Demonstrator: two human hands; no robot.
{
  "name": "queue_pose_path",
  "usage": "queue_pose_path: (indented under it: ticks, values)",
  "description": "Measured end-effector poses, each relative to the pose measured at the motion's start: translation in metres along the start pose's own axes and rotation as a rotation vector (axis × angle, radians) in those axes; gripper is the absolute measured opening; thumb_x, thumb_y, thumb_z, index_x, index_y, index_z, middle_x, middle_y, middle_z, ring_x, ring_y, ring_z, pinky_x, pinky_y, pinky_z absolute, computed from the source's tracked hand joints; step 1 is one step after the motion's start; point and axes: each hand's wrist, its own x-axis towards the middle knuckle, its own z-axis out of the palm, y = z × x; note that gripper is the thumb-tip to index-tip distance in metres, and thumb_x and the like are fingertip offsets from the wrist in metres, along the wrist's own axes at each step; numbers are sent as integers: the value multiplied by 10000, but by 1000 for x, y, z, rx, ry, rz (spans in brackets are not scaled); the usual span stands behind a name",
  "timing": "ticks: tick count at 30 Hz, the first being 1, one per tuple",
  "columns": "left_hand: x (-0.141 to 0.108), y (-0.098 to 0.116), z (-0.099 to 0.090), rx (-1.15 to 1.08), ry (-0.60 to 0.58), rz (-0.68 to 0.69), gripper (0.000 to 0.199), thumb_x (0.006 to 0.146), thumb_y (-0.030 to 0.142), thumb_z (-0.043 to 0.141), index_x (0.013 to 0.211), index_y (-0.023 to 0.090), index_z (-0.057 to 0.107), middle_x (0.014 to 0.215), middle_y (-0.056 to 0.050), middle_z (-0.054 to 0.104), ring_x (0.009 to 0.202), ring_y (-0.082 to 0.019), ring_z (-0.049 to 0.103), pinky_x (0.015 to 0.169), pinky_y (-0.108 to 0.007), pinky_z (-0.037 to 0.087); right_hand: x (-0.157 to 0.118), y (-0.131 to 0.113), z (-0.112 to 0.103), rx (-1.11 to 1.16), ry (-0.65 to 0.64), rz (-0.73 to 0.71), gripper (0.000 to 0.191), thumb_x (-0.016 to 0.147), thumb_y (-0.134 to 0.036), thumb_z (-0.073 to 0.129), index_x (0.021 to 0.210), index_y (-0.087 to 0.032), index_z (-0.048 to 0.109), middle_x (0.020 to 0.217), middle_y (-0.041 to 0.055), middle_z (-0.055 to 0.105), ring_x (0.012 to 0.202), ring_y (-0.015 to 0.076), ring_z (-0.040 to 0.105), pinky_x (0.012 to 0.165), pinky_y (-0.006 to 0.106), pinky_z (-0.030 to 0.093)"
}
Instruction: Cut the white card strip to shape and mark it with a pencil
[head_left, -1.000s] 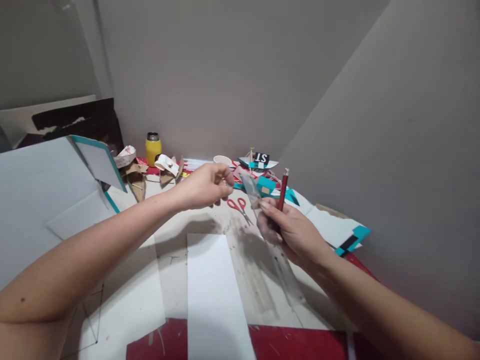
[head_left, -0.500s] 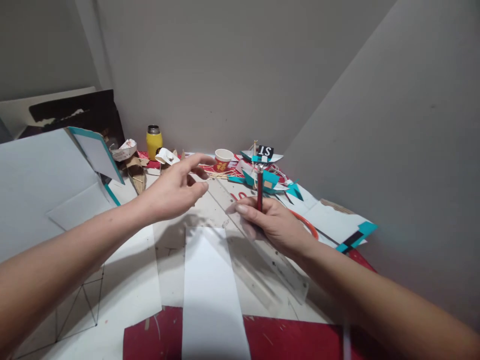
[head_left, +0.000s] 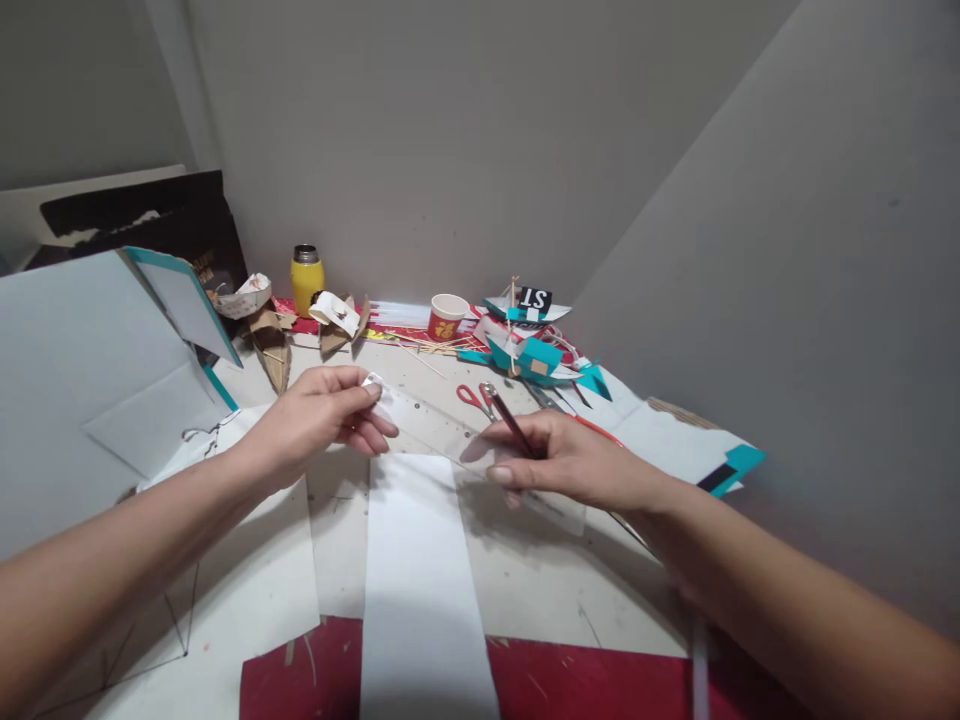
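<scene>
A clear ruler (head_left: pixel 431 440) hangs slantwise between my hands above the table. My left hand (head_left: pixel 337 410) pinches its far left end between thumb and fingers. My right hand (head_left: pixel 555 455) is closed on the ruler further along and also holds a dark red pen (head_left: pixel 511 422), tilted up to the left. Below them lies a long strip of white card (head_left: pixel 420 580), running toward me. Red-handled scissors (head_left: pixel 474 398) rest on the table just beyond my right hand.
A large white and teal cardboard piece (head_left: pixel 97 350) stands at left. At the back are a yellow bottle (head_left: pixel 307 280), a red paper cup (head_left: pixel 448 318), thin sticks (head_left: pixel 427 345) and small cardboard boats (head_left: pixel 536 355). Walls rise behind and to the right.
My left hand has come down and closed on the ruler's end. My right hand has turned, tipping the pen leftward, and the ruler has swung to a flatter slant. The scissors now show.
</scene>
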Motion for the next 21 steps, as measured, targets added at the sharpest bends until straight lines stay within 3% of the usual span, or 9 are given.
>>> queue_pose_path:
  ticks: [3,9,11,14,16,21]
  values:
    - [0,-8,-3,-38,26,-12,235,905,180,524,678,146,575,607,-68,729,466,-128,656,483,-218,527,-11,3,-6,-30,19,-7,385,811,-421,712,1067,-135,672,728,22,682,664,149,611,640,256,472]
    - [-2,-13,-19,-52,191,102,233,914,305,569,748,147,613,574,17,671,449,-67,589,470,-159,474,-32,10,-11,37,111,57,434,782,-432,741,1096,-148,647,772,23,657,635,142,627,620,258,471]
    - [-7,-13,-17,-33,132,87,278,879,408,621,778,149,621,709,-28,733,526,-94,642,521,-192,511,-34,11,-6,66,140,80,424,772,-475,739,1037,-156,649,747,1,610,586,131,615,575,251,456]
    - [-16,-15,-3,-26,-76,-2,328,836,484,661,853,158,621,946,-91,764,645,-138,709,606,-247,555,-32,13,7,94,119,47,365,809,-507,695,928,-167,636,709,-25,546,560,118,593,548,239,432]
    - [-19,-18,9,-83,-131,-58,272,823,411,704,884,163,609,930,-75,767,632,-119,712,610,-229,555,-29,13,16,119,60,8,325,849,-491,660,855,-170,607,718,-21,545,585,118,596,571,239,440]
    - [-24,-37,29,-239,-90,-67,216,818,313,693,782,163,542,719,-24,743,540,-93,686,525,-179,523,-24,10,36,135,-68,20,306,870,-457,647,792,-168,582,691,-8,581,631,128,568,614,241,432]
